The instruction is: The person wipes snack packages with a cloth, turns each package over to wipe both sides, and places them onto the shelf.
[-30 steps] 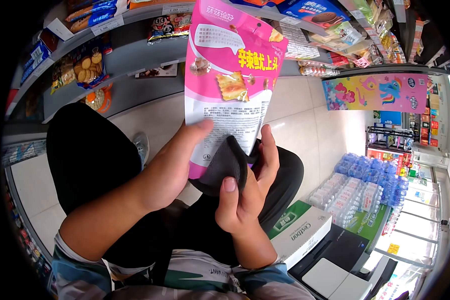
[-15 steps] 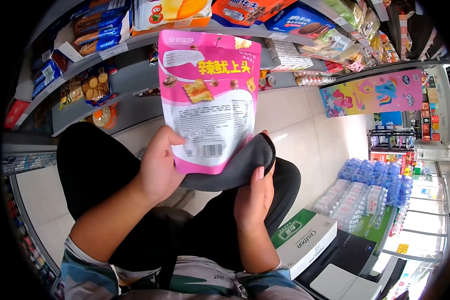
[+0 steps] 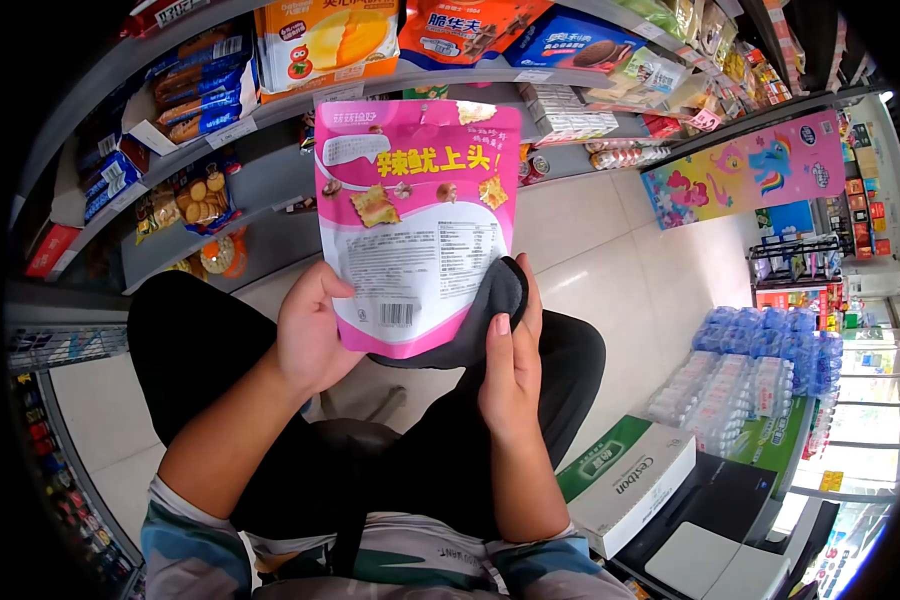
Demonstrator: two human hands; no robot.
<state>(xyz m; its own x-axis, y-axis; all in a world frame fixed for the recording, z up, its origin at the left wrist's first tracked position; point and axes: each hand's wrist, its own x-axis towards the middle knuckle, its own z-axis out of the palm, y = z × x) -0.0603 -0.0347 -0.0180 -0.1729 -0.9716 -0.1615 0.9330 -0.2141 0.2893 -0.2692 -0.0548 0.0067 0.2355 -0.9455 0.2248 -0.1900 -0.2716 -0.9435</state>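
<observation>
A pink and white snack bag (image 3: 420, 235) stands upright in front of me, its printed back with a barcode and a nutrition table facing me. My left hand (image 3: 315, 335) grips its lower left edge, thumb over the front. In my right hand (image 3: 513, 370) is a dark grey cloth (image 3: 505, 295), pinched between thumb and fingers. The cloth lies against the bag's lower right corner and runs along behind its bottom edge. My right fingers behind the cloth are partly hidden.
Shelves with biscuit packs (image 3: 205, 85) and an orange box (image 3: 330, 45) rise ahead. To the right lie a Cestbon carton (image 3: 630, 480), shrink-wrapped water bottles (image 3: 720, 390) and a colourful cartoon panel (image 3: 745, 170). My knees (image 3: 205, 340) flank the hands.
The bag has dropped lower in view, now facing me more squarely. My right hand and the cloth have shifted slightly up and left, over the bag's lower right corner.
</observation>
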